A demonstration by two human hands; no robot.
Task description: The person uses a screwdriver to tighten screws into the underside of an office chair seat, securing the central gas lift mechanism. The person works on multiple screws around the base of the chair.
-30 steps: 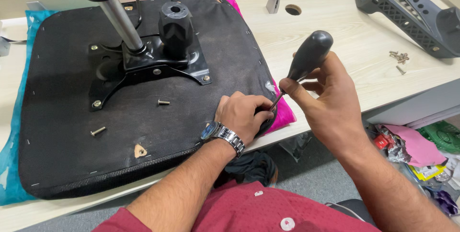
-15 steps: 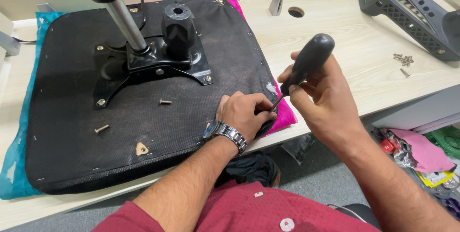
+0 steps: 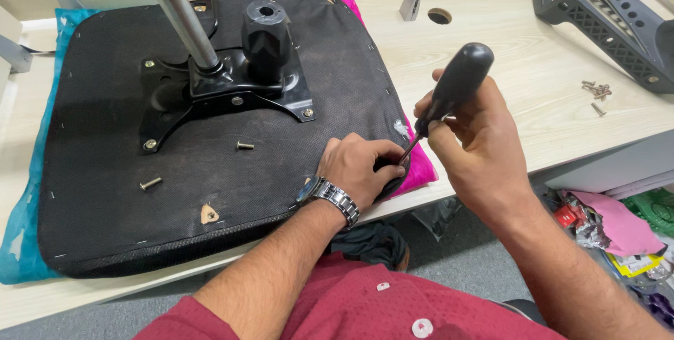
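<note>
Your right hand [image 3: 477, 147] wraps its grip tight around the black screwdriver [image 3: 449, 94], tip angled down at the seat base [image 3: 210, 171] edge on the tabletop [image 3: 505, 52]. Your left hand [image 3: 358, 171] presses there, fingers curled beside the tip.

I take this for an office used as a repair bench; I see a pale desk [image 3: 533, 94] with a cable hole [image 3: 439, 15], an upturned chair seat [image 3: 210, 171], an armrest [image 3: 604, 20], loose screws [image 3: 597, 92], grey carpet [image 3: 463, 256].
</note>
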